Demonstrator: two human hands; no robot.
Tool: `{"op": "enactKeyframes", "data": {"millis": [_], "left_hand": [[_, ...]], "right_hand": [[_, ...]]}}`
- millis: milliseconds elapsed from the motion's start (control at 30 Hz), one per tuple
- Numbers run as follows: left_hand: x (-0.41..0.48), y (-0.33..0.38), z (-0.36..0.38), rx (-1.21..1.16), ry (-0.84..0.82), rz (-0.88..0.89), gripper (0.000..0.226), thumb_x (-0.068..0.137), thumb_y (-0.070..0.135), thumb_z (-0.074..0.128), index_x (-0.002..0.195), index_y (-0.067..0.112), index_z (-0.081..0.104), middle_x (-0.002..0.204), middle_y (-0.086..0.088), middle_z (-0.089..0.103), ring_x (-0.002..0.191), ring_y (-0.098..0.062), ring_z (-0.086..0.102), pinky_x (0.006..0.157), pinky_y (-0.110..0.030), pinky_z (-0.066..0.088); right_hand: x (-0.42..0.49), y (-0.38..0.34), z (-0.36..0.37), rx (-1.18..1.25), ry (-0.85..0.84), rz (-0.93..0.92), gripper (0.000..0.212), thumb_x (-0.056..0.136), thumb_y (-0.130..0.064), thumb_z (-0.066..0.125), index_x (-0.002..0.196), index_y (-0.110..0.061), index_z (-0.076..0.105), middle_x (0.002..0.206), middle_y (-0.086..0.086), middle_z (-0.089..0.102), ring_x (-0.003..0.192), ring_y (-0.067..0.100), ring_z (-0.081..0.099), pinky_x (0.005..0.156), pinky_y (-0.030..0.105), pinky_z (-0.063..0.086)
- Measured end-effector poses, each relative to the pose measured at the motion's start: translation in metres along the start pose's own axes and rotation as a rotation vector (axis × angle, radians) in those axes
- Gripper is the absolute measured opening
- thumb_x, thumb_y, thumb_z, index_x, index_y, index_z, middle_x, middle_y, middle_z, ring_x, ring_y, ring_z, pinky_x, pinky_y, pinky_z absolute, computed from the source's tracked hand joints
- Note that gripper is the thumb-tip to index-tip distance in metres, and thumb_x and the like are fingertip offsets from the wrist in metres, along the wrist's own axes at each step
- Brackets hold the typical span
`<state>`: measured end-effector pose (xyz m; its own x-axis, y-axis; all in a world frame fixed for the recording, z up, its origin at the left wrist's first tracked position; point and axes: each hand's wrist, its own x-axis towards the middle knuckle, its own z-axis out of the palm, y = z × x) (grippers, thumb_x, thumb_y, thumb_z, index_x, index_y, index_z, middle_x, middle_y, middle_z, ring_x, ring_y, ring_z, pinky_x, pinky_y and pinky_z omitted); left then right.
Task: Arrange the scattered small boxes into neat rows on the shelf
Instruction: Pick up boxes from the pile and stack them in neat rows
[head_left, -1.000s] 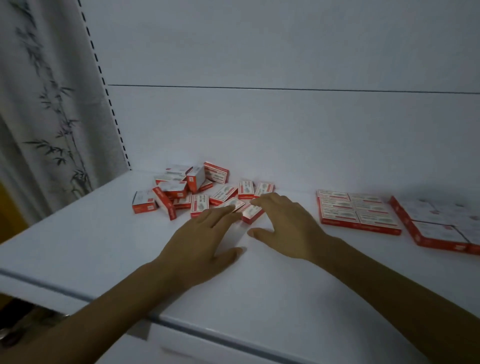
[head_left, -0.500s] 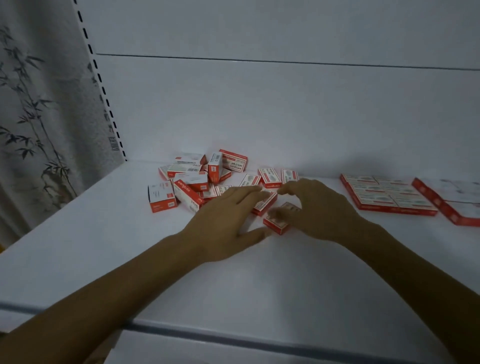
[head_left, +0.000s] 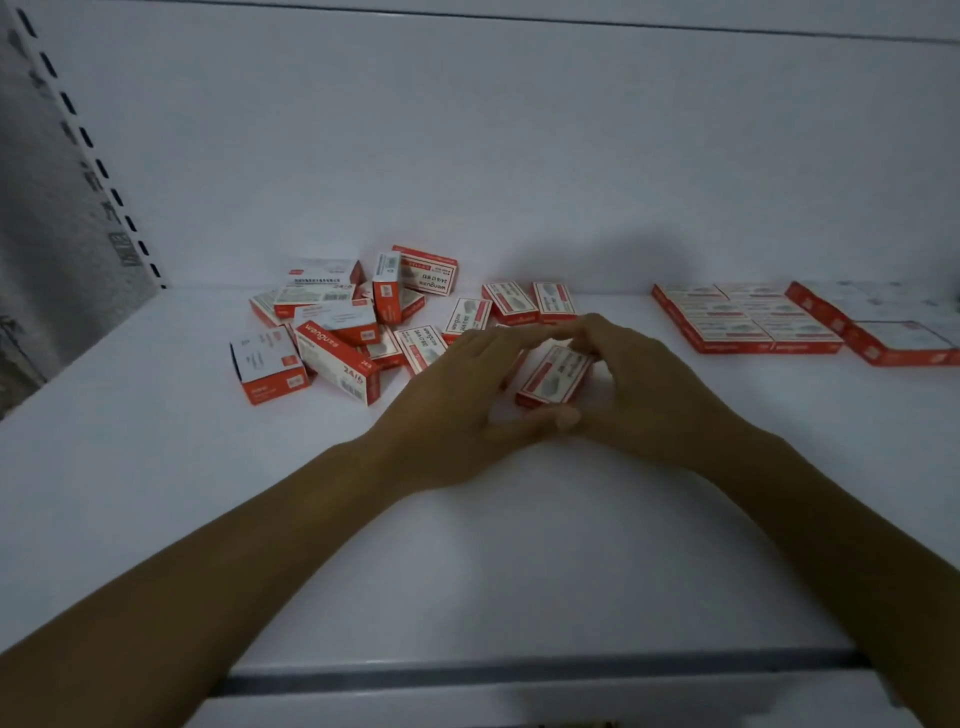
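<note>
Nearest, both forearms cross the shelf (head_left: 156, 493) front. At centre, the right hand (head_left: 644, 400) curls its fingers round one small box (head_left: 553, 374), thumb at its near end. The left hand (head_left: 452, 410) lays straight fingers against the box's left side. Behind-left: scattered boxes (head_left: 337, 358). Far right: neat rows (head_left: 748, 322).

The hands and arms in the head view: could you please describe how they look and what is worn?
The left arm and right arm are bare, with no sleeves in view. The left hand and right hand wear no gloves, and no watch, ring or bracelet shows. Dim light hides finer detail.
</note>
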<state>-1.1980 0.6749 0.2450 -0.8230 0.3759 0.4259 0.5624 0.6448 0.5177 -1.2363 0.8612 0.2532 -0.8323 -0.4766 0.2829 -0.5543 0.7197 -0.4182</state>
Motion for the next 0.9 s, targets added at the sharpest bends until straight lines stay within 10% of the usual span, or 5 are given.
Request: {"op": "enactKeyframes", "data": {"millis": [333, 900], "left_hand": [[0.01, 0.016, -0.01, -0.72, 0.142, -0.315, 0.04, 0.081, 0.046, 0.048, 0.11, 0.02, 0.06, 0.102, -0.001, 0.068, 0.092, -0.018, 0.067, 0.074, -0.031, 0.057], [0.016, 0.032, -0.038, -1.196, 0.298, -0.511, 0.013, 0.088, 0.007, 0.056, 0.1, 0.001, 0.06, 0.099, -0.013, 0.071, 0.088, -0.022, 0.07, 0.069, -0.027, 0.057]], "right_hand": [[-0.004, -0.015, -0.004, 0.004, 0.368, -0.308, 0.07, 0.071, -0.053, 0.062, 0.128, -0.018, 0.041, 0.119, 0.002, 0.056, 0.104, -0.001, 0.043, 0.093, 0.006, 0.032], [0.002, -0.027, -0.021, 0.202, 0.223, -0.112, 0.091, 0.06, -0.064, 0.065, 0.138, -0.036, 0.027, 0.132, -0.015, 0.048, 0.112, -0.001, 0.049, 0.096, 0.03, 0.044]]}}
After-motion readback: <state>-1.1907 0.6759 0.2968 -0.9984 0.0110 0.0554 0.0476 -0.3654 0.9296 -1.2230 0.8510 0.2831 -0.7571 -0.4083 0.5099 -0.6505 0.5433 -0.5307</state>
